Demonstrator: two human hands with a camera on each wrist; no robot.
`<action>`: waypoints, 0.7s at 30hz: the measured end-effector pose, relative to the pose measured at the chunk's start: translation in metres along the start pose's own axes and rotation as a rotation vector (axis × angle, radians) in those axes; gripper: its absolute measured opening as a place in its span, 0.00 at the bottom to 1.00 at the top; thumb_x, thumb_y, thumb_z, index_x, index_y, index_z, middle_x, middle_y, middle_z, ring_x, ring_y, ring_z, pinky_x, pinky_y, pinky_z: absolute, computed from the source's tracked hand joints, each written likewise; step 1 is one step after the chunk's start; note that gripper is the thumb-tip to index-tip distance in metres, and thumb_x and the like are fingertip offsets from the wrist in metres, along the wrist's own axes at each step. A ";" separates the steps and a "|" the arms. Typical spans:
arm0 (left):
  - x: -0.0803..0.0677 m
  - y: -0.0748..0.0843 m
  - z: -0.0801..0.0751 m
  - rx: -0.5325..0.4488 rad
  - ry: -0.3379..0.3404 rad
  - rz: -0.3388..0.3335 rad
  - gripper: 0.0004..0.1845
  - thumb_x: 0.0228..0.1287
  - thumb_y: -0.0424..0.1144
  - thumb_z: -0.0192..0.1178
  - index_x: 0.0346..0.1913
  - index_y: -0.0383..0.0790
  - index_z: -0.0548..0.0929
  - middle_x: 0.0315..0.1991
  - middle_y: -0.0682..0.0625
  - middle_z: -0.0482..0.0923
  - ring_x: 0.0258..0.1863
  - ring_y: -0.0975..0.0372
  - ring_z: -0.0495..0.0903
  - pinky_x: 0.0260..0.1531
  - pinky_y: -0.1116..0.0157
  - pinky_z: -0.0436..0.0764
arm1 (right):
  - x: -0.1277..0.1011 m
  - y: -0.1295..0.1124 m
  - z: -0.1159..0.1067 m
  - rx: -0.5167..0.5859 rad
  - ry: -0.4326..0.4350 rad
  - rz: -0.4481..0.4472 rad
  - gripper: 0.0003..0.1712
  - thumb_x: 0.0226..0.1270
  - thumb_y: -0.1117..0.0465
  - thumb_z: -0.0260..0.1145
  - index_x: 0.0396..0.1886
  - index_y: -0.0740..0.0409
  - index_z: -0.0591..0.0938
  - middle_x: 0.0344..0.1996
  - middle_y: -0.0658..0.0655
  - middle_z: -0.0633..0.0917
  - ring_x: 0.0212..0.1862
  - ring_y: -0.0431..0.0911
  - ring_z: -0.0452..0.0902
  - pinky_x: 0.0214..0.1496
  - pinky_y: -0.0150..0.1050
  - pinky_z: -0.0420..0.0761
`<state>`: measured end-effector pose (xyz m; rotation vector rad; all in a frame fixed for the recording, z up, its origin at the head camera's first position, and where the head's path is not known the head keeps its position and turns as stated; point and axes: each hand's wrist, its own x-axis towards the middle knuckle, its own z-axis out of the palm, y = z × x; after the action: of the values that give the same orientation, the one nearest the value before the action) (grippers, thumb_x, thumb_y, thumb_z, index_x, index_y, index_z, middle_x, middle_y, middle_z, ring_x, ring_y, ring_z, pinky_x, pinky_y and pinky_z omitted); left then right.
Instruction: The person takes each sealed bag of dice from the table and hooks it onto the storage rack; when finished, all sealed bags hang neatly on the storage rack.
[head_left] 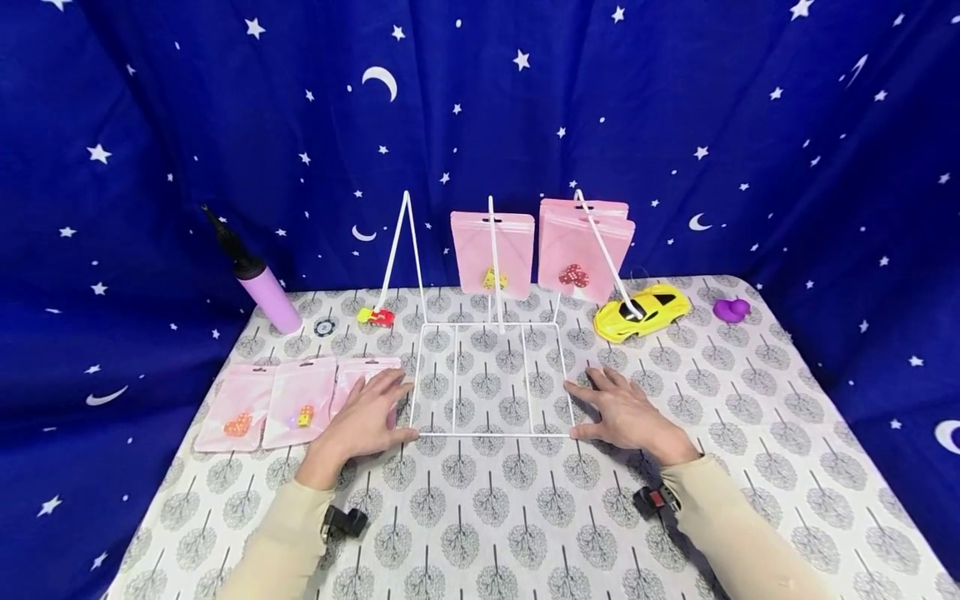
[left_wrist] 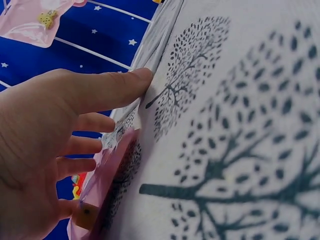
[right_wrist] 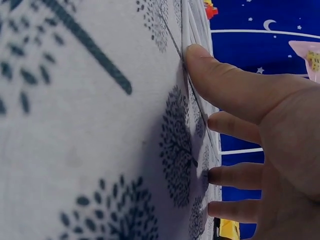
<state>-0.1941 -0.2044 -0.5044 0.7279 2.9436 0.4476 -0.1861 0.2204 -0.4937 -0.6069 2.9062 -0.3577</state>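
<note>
Head view: both hands lie flat on a tree-print cloth (head_left: 495, 508), one at each front corner of a white wire rack (head_left: 491, 379). The left hand (head_left: 367, 417) rests with fingers spread and straight, its thumb touching the rack's front left corner; its fingers lie partly over the nearest of three pink pouches (head_left: 300, 404) laid in a row beside the rack. The right hand (head_left: 626, 412) mirrors it, fingers spread and flat on the cloth, thumb at the front right corner. Neither hand grips anything.

The rack's base sits at the table's centre, its uprights rising at the back, where more pink pouches hang, one holding yellow dice (head_left: 493, 279) and one red dice (head_left: 573, 275). A yellow car (head_left: 641, 312) stands just right of the rack, a purple duck (head_left: 731, 310) further right, a small red car (head_left: 378, 317) to the left, and a purple pump (head_left: 258, 283) at the far left edge.

Left wrist view shows the thumb (left_wrist: 107, 87) pressed to the cloth; right wrist view shows the other thumb (right_wrist: 220, 80) against the wire.
</note>
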 end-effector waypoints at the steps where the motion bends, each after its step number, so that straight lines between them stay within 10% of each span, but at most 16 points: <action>1: 0.000 0.000 -0.001 -0.001 0.008 0.006 0.47 0.51 0.63 0.68 0.70 0.42 0.68 0.76 0.42 0.55 0.76 0.48 0.52 0.72 0.37 0.46 | 0.000 0.000 0.000 -0.001 0.003 -0.001 0.46 0.53 0.37 0.70 0.71 0.46 0.69 0.72 0.72 0.60 0.72 0.73 0.50 0.65 0.77 0.53; 21: -0.023 -0.008 -0.007 -0.219 0.219 -0.112 0.41 0.57 0.51 0.69 0.70 0.38 0.67 0.71 0.39 0.62 0.68 0.43 0.64 0.67 0.40 0.63 | 0.000 0.004 0.003 -0.018 0.031 -0.025 0.46 0.54 0.36 0.70 0.71 0.47 0.69 0.71 0.72 0.61 0.71 0.74 0.51 0.63 0.78 0.55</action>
<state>-0.1784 -0.2236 -0.4997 0.5152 3.0425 0.8735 -0.1865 0.2231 -0.4980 -0.6472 2.9369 -0.3475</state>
